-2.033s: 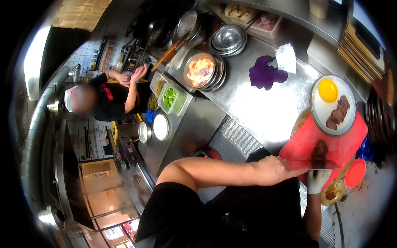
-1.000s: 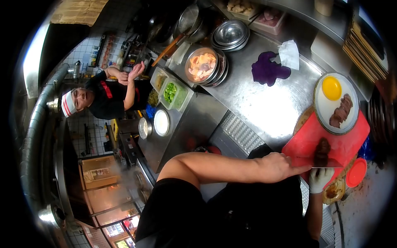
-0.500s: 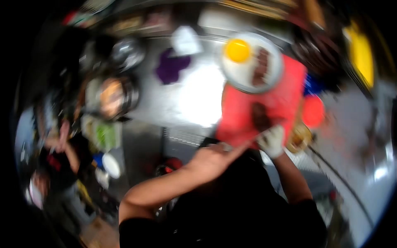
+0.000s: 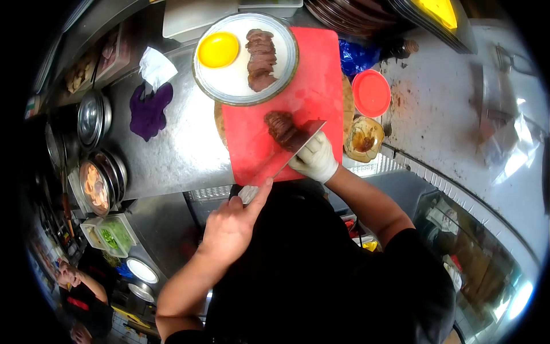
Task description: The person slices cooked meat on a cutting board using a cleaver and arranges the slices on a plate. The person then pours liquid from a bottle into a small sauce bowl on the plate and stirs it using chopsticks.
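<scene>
My bare left hand point(image 4: 229, 229) is closed round the handle of a wide-bladed knife point(image 4: 286, 159), its index finger stretched along the blade. My right hand point(image 4: 318, 161), in a white glove, has curled fingers against a browned piece of meat point(image 4: 281, 127), which shows slices at its far end. The blade stands between the meat's near part and the glove, hiding some of the fingertips. Under them lies a red cutting board point(image 4: 318, 74). Overlapping its far left part is a round plate point(image 4: 229, 83) with a yellow cup point(image 4: 218, 50) and a row of sliced meat point(image 4: 261, 60).
Left of the board are a purple cloth point(image 4: 150, 112), a white cloth point(image 4: 156, 67) and metal bowls point(image 4: 91, 118). A red lid point(image 4: 371, 93) and a stained dish point(image 4: 364, 139) sit at its right. Another person point(image 4: 86, 304) is at the lower left.
The view has swung right, shifting the board toward the middle and the other person to the lower left. My hands still hold the knife and the meat on the board.
</scene>
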Action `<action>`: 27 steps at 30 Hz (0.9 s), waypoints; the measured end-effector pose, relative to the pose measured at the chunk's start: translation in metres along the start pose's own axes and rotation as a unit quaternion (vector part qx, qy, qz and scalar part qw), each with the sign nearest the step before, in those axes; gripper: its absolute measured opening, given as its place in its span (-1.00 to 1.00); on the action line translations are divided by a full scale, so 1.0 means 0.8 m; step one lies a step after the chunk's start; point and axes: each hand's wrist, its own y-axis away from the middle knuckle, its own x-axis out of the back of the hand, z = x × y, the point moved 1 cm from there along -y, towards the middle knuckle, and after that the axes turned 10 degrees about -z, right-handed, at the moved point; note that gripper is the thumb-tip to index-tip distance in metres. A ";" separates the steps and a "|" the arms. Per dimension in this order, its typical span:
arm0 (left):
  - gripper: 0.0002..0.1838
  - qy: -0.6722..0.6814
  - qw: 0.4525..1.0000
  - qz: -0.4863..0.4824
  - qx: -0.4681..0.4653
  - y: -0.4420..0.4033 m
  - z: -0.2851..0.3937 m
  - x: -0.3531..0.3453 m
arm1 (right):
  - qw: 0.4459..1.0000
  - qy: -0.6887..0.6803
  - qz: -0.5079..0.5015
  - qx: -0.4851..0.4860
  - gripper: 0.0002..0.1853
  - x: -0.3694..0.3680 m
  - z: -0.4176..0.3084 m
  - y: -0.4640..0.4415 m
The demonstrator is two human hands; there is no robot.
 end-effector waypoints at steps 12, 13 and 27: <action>0.04 -0.016 1.000 -0.016 0.000 -0.005 0.000 0.001 | 1.000 -0.001 -0.021 -0.005 -0.78 -0.007 0.002 0.003; 0.04 -0.016 1.000 -0.014 -0.002 -0.006 0.000 0.001 | 1.000 0.000 -0.021 -0.001 -0.78 -0.007 0.002 0.003; 0.04 0.021 1.000 -0.020 -0.004 -0.013 0.000 -0.002 | 1.000 0.014 0.001 0.003 -0.73 0.010 -0.004 -0.003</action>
